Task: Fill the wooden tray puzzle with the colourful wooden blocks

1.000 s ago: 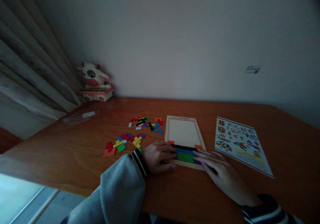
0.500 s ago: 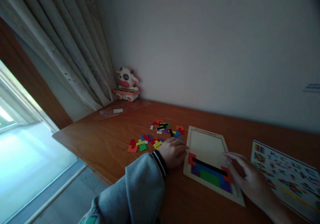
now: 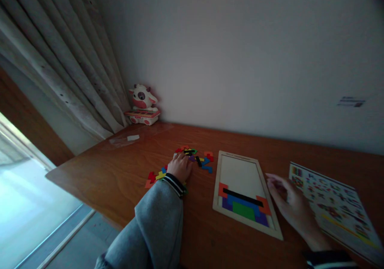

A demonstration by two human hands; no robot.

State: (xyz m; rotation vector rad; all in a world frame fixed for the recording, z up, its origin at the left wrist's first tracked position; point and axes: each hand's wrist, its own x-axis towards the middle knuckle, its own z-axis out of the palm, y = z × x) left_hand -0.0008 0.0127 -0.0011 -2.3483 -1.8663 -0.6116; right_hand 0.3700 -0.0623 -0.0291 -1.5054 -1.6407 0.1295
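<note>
While the left hand (image 3: 180,167) covers some flat, angular, multicoloured pieces (image 3: 207,168), the right hand (image 3: 290,206) curves beside a pale wooden rectangular tray (image 3: 240,171).
Left fingertips are hidden, state unclear; right fingers curl loosely, apparently empty. The tray lies between, probably for easy reach.

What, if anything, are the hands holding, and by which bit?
I can't tell for the left hand: it covers some flat, colourful puzzle pieces. The right hand, beside the pale wooden rectangular tray, shows nothing held.
</note>
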